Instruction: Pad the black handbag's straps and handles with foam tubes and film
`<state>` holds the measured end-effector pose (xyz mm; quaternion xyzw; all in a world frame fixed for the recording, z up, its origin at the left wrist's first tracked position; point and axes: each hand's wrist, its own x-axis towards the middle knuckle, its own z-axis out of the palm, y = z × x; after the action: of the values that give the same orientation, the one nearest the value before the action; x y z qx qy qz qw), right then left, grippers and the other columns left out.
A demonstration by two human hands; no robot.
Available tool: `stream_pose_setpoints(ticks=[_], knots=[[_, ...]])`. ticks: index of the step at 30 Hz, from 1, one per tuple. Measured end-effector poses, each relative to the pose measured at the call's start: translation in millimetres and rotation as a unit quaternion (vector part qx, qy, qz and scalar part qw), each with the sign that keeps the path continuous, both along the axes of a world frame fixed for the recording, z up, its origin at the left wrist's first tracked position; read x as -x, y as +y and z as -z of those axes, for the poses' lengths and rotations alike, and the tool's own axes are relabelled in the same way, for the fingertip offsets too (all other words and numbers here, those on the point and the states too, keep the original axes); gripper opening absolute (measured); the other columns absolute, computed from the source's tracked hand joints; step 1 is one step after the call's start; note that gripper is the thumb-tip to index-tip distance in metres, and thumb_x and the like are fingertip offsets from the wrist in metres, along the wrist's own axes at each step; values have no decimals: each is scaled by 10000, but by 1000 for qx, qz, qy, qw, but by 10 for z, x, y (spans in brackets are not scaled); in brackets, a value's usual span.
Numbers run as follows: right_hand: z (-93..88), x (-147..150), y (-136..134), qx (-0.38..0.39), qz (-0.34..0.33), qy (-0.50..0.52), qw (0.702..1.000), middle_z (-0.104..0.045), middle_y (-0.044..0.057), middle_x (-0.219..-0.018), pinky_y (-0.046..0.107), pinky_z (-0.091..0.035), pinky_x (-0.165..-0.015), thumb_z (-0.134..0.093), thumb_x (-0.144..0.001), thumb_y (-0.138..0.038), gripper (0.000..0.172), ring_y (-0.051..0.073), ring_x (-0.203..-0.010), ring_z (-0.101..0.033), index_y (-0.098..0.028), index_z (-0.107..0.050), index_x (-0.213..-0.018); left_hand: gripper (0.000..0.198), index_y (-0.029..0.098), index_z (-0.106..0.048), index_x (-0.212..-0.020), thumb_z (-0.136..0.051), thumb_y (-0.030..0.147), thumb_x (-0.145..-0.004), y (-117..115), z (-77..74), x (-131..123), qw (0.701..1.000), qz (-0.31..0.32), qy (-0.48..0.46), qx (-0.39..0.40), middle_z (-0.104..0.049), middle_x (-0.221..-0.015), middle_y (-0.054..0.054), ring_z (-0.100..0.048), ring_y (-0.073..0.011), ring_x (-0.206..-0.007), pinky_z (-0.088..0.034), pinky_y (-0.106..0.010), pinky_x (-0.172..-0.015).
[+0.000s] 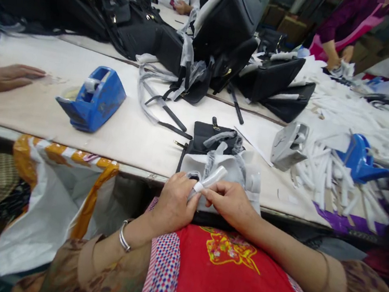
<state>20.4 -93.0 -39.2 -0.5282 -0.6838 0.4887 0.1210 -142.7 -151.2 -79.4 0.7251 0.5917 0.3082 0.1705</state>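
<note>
A small black bag (202, 136) lies open at the table's front edge, with a white lining sheet (254, 182) spread over its near part. Clear plastic film covers its straps (223, 139). My left hand (176, 198) is closed around a strap wrapped in white film (216, 176), just above the bag. From the other side, the thumb and fingers of my right hand (232, 201) pinch the same wrapped strap near a white band. The strap's lower end is hidden behind my fingers.
A blue tape dispenser (101, 100) stands left, a grey one (290, 145) right, and another blue one (359, 158) among white wrapped strips (325, 173). Black bags (230, 24) are piled behind. A white sack (48, 207) hangs below the edge. A co-worker's hand (7, 79) rests at left.
</note>
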Motion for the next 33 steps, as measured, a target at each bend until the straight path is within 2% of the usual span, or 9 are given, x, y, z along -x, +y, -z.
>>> stream_pose_setpoints(ticks=[3, 6, 12, 15, 17, 21, 24, 27, 33], knots=[[16, 7, -29, 16, 25, -14, 999, -580, -14, -501, 245, -331, -494, -639, -784, -387, 310, 110, -481, -464, -166, -647, -567, 114, 156, -595, -915, -500, 210, -881, -7, 17, -4, 1000, 0, 21, -17, -624, -910, -107, -561, -250, -981, -405, -460, -1026], [46, 25, -55, 64, 56, 0, 996, -510, -28, -431, 235, -278, -433, -640, -782, -445, 363, 90, -415, -397, -162, -629, -555, 106, 155, -579, -927, -495, 200, -880, -12, 23, -13, 998, 6, 41, -47, -614, -920, -111, -545, -262, -1003, -407, -472, -1036], [97, 110, -50, 173, 136, 32, 975, -556, -22, -479, 201, -274, -375, -672, -768, -432, 340, 66, -375, -416, -157, -574, -596, 111, 140, -574, -904, -467, 162, -886, -22, 34, -34, 993, 29, 91, -72, -589, -877, -98, -532, -255, -969, -388, -484, -1072], [131, 103, -32, 208, 131, 23, 969, -544, -23, -471, 196, -282, -350, -670, -763, -498, 383, 71, -359, -428, -156, -575, -618, 120, 145, -573, -876, -454, 147, -888, -20, 31, -34, 992, 37, 97, -76, -571, -838, -83, -536, -242, -929, -371, -490, -1091], [151, 63, -32, 221, 114, 48, 967, -514, -36, -444, 192, -288, -346, -690, -741, -503, 388, 68, -353, -413, -156, -570, -616, 116, 136, -574, -910, -462, 148, -882, -16, 25, -27, 993, 25, 83, -74, -576, -886, -102, -532, -255, -992, -377, -486, -1089], [153, -13, -61, 233, 99, 133, 958, -505, -55, -440, 185, -343, -386, -721, -698, -372, 260, 61, -382, -409, -151, -590, -665, 172, 106, -576, -1010, -478, 152, -877, -4, 27, -5, 997, 18, 30, -66, -592, -990, -140, -522, -267, -1073, -394, -472, -1072], [139, -6, -81, 238, 119, 158, 951, -521, -57, -486, 198, -383, -406, -721, -674, -314, 206, 62, -404, -416, -147, -600, -684, 188, 104, -592, -1026, -486, 166, -884, 12, 20, 19, 999, 25, -15, -38, -614, -965, -130, -548, -253, -999, -441, -450, -1001], [144, 30, -75, 218, 123, 171, 953, -557, -37, -556, 213, -410, -431, -725, -668, -290, 190, 65, -434, -439, -136, -615, -685, 178, 129, -624, -1001, -497, 190, -892, 30, -33, 62, 997, 30, -71, 29, -636, -917, -97, -571, -229, -914, -476, -389, -891], [196, 20, 22, 104, 20, 151, 983, -675, 6, -715, 230, -442, -513, -666, -746, -276, 189, 108, -542, -537, -141, -707, -871, 212, 165, -655, -979, -491, 287, -924, 50, -163, 177, 961, 57, -214, 167, -645, -877, -36, -574, -169, -836, -450, -276, -773]])
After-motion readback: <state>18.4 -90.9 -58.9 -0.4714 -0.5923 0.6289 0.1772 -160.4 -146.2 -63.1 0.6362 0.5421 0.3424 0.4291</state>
